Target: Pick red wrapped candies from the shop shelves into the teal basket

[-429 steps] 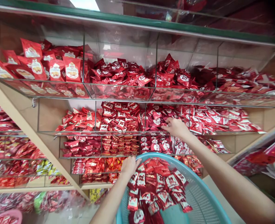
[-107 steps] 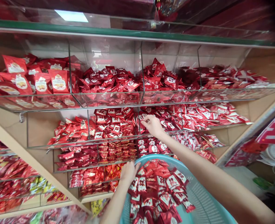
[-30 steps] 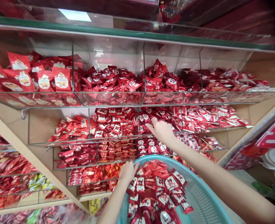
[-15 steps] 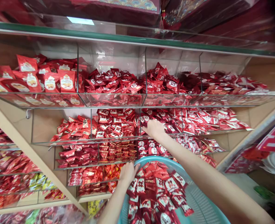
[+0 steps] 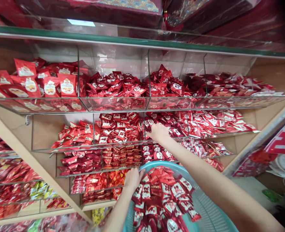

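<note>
Head view: right hand (image 5: 158,132) on shelf packets (image 5: 171,124), above basket (image 5: 205,206).

Right hand (image 5: 158,132) outstretched, left hand (image 5: 132,178) curled

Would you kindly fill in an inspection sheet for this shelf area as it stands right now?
Surface: glass shelves split by clear dividers, in a wooden frame.
Job's things: teal basket heaped with red packets; more dark red packets in the middle-row bin.
Clutter: bins packed with red snack packets throughout; yellow-green packets lower left.
Hands: left hand grips the basket's far rim; right hand rests on the middle-row packets, grasp not discernible.
Cables: nothing seen.
Surroundings: dark red boxes above the top shelf; white object at the right edge.
</note>
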The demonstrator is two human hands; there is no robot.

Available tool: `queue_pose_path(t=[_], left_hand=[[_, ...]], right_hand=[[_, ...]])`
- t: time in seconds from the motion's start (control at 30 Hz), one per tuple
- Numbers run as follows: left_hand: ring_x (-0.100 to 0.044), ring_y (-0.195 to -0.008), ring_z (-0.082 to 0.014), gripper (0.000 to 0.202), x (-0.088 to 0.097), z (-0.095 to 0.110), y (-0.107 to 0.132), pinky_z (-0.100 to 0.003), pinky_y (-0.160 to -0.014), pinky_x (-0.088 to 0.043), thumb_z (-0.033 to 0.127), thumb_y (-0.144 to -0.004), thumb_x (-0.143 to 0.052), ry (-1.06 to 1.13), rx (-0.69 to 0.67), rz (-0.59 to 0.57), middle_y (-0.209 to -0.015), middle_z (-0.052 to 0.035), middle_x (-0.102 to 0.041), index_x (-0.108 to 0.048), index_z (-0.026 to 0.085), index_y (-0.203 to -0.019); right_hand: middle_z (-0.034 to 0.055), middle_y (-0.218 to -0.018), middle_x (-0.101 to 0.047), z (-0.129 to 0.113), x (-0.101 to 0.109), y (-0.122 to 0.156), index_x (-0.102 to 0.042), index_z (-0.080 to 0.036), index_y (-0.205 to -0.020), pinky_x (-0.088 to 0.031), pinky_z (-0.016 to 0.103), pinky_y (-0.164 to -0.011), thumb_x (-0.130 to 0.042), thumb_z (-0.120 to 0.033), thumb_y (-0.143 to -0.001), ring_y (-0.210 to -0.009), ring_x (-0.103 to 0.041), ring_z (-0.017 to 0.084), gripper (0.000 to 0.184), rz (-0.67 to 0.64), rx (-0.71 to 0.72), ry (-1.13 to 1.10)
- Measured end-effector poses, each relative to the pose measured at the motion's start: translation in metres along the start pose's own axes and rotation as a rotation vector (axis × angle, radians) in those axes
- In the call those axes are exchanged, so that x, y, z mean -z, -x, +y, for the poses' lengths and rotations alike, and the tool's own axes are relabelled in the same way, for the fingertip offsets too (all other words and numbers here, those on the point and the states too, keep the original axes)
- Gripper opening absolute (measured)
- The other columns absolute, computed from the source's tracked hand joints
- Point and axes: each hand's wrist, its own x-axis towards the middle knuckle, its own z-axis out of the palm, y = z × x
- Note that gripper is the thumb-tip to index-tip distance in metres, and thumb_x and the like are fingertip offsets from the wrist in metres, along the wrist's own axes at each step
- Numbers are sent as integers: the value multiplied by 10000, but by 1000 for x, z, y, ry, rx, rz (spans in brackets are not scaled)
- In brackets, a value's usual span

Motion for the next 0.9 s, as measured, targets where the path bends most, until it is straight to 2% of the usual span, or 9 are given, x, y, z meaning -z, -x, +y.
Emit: queue_pose_path(t=[0.13,0.3,0.37,0.47,0.53,0.63,0.73,0.8,0.9], left_hand=[[-631,-841,-234,565,2,0,0,-291,-685,-455,564,-851,-213,-11,-8,-11,-880,-122,-662,-579,149,-963],[-625,-863,-225,568,4,1,-1,-283,-713,-450,568,-849,-208,-17,-10,-33,-898,-123,-660,-579,152,-960],[-626,-852,-233,598,4,1,-1,-293,-701,-452,584,-843,-188,-31,-22,-34,-900,-132,-657,-578,149,-972],[-626,-849,-234,616,4,2,-2,-291,-697,-450,589,-841,-173,-42,-20,-51,-899,-136,-656,-570,145,-995],[-624,-855,-232,603,4,2,-2,-289,-702,-448,578,-847,-175,-42,-16,-58,-901,-135,-655,-567,144,-996],[-619,-871,-241,589,4,3,-2,-304,-712,-448,568,-851,-177,-39,-27,-56,-913,-138,-652,-561,145,-997],[-619,-871,-244,582,5,4,-2,-308,-711,-447,565,-851,-177,-44,-22,-68,-917,-133,-651,-555,150,-1006],[-620,-865,-243,589,6,4,-2,-305,-704,-445,571,-848,-172,-57,-14,-78,-916,-132,-651,-553,153,-1011],[-621,-861,-248,603,8,5,-1,-311,-698,-442,574,-847,-154,-75,-11,-89,-913,-138,-651,-553,154,-1016]], right_hand=[[170,-1028,-609,8,7,3,-568,-109,-1049,-431,324,-760,-515,-447,-761,-964,-573,259,447,63,-21,-48],[120,-867,-646,47,30,23,-586,-116,-974,-442,299,-654,-500,-479,-735,-787,-610,226,443,93,39,-243],[67,-728,-639,66,37,40,-572,-125,-990,-435,265,-548,-487,-463,-750,-602,-600,167,423,-17,89,-427],[7,-638,-604,92,35,73,-512,-150,-1075,-384,218,-401,-453,-457,-784,-413,-523,100,426,-336,133,-763],[-5,-662,-601,107,20,96,-471,-177,-1117,-381,197,-381,-457,-474,-788,-409,-515,81,444,-533,140,-903],[-20,-692,-583,128,-20,127,-437,-195,-1130,-395,180,-398,-485,-494,-778,-429,-513,60,464,-792,140,-960],[-24,-699,-563,146,-67,156,-447,-187,-1080,-359,169,-377,-486,-467,-786,-421,-500,52,408,-930,150,-887],[-14,-702,-577,155,-92,173,-464,-185,-1047,-370,188,-399,-476,-412,-795,-450,-513,72,339,-903,203,-750],[3,-712,-608,164,-114,193,-501,-202,-998,-411,244,-534,-494,-293,-766,-617,-584,144,250,-686,412,-461]])
